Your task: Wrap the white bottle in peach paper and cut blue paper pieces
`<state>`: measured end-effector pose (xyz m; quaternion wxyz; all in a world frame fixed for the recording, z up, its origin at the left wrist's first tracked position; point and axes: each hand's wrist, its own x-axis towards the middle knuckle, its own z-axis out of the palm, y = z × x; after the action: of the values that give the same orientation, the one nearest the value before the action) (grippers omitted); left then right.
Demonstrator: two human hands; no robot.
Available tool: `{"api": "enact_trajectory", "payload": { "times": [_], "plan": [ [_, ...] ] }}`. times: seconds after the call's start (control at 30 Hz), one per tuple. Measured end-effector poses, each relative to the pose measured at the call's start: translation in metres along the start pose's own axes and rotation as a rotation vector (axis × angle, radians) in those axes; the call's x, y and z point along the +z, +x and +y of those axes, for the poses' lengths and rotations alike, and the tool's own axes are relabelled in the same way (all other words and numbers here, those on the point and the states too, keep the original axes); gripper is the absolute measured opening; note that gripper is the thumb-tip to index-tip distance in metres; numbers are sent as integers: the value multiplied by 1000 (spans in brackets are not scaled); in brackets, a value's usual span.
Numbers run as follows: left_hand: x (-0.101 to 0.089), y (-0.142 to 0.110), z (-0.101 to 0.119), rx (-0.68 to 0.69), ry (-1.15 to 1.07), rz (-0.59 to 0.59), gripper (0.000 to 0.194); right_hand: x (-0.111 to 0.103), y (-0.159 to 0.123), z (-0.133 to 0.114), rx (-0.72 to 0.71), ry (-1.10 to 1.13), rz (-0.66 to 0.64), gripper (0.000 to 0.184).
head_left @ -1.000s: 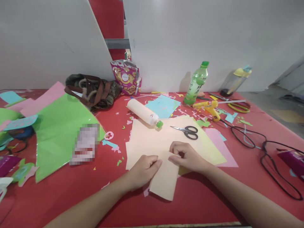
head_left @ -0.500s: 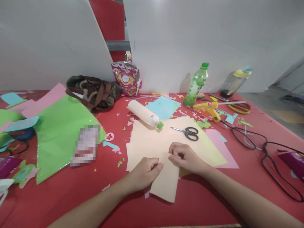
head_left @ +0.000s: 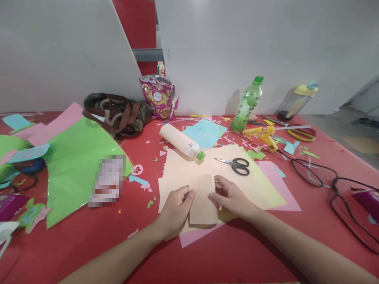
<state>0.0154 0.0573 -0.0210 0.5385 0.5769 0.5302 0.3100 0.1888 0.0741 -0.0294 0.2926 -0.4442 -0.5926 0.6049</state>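
A folded piece of cream paper [head_left: 203, 205] is held between my two hands, tilted up above the sheets on the table. My left hand [head_left: 177, 207] pinches its left edge, thumb on top. At its right edge, the thumb and curled fingers of my right hand [head_left: 232, 197] grip it. Beneath lie large cream sheets [head_left: 174, 173], with pink paper [head_left: 286, 195] showing at the side. Black-handled scissors [head_left: 235, 165] rest on the sheets beyond my right hand, blades pointing left. A bottle wrapped in cream paper with a green cap [head_left: 182, 142] lies on its side behind.
A yellow glue gun [head_left: 265, 137] with a black cord [head_left: 314, 175] lies on the right. Behind it stand a green drink bottle [head_left: 246, 106] and a clear cup [head_left: 297, 103]. Green paper [head_left: 79, 165], a camouflage bag [head_left: 118, 112] and a snack bag [head_left: 158, 96] occupy the left. Paper scraps litter the red table [head_left: 142, 252].
The folded cream paper has been raised and shifted away from the table's front edge, uncovering more pink paper below. My right fingers have opened slightly and moved to its right edge.
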Motion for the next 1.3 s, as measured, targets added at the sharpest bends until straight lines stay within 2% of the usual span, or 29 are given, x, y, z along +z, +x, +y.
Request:
{"api": "enact_trajectory", "payload": {
  "times": [0.2, 0.67, 0.9, 1.3],
  "plan": [
    [-2, 1, 0, 1, -62, -67, 32, 0, 1, -3, 44, -14, 15, 25],
    [-2, 2, -1, 21, 64, -65, 33, 1, 1, -1, 39, -45, 44, 23],
    [-2, 2, 0, 11, 60, -65, 33, 1, 1, -2, 34, -74, 38, 19],
    [-2, 1, 2, 6, 35, -38, 32, -4, 2, 2, 49, 40, -16, 21]
  ]
}}
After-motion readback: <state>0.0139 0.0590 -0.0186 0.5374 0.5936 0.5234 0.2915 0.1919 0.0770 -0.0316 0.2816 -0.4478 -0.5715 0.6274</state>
